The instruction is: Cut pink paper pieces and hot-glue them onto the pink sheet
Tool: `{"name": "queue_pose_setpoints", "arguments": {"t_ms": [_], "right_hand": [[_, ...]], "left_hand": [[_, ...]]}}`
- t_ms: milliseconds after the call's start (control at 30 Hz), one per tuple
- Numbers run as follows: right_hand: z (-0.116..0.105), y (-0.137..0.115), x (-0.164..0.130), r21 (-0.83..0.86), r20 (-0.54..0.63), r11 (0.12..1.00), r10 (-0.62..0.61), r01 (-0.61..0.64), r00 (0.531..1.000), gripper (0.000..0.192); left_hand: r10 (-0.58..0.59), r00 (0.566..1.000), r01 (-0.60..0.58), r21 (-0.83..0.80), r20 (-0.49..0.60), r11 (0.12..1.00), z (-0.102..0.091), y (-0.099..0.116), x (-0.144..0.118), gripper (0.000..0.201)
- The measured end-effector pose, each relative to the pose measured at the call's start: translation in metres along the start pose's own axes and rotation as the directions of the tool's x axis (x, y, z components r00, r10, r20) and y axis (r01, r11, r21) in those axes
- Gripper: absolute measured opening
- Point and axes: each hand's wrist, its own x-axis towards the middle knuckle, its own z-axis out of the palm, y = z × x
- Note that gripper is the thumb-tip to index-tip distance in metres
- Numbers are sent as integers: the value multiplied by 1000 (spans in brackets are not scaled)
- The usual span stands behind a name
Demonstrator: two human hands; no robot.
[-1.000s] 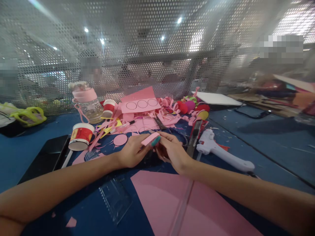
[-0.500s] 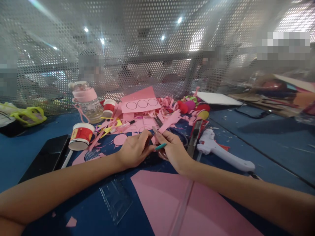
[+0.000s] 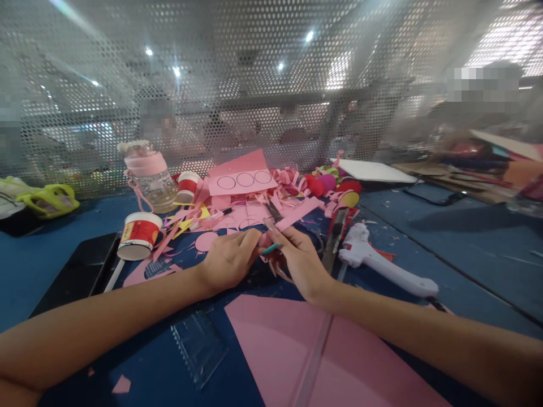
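A pink paper strip (image 3: 302, 212) runs up and to the right from between my two hands. My right hand (image 3: 303, 257) pinches it between thumb and fingers. My left hand (image 3: 231, 254) is closed at the strip's near end, which looks curled; the fingertips partly hide it. A slim teal piece, perhaps a long nail, shows at the left thumb tip. Just left of that hand lies a pink paper disc (image 3: 206, 242). Below both hands is a large pink sheet (image 3: 271, 339), crossed by a clear strip or ruler (image 3: 316, 359).
To the right lie a white glue gun (image 3: 394, 271) and a box cutter (image 3: 335, 240). Pink scraps and a sheet with drawn circles (image 3: 244, 180) are behind. On the left are a phone (image 3: 76, 271), paper cups (image 3: 139, 234) and a bottle (image 3: 148, 175). A perforated screen (image 3: 237, 73) stands at the back.
The pink strip's free end has swung lower and to the right. My hands stay close together, with the fingers shifted slightly around the strip's near end.
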Motion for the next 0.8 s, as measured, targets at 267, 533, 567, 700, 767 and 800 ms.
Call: {"name": "queue_pose_setpoints", "arguments": {"t_ms": [267,533,567,700,767,800], "right_hand": [[0,-3,-2,-65,9,997,-46,46,999,37],[-1,-1,-3,-103,35,992,-72,76,997,38],[-1,-1,-3,-115,34,990,-76,80,997,37],[-1,-1,-2,-160,22,982,-95,97,995,35],[0,-1,-3,-157,21,982,-98,101,995,35],[0,-2,-3,-150,21,984,-98,100,995,36]], "left_hand": [[-34,999,34,-17,-24,999,0,-1,-1,22],[-55,998,55,-87,5,995,1,-3,-3,20],[-53,998,52,-95,-15,994,1,-2,-2,19],[-26,995,21,-50,-94,999,2,-1,-1,17],[-7,995,6,-8,-99,1000,3,-1,0,13],[-5,995,6,7,-97,1000,3,-1,0,11]]}}
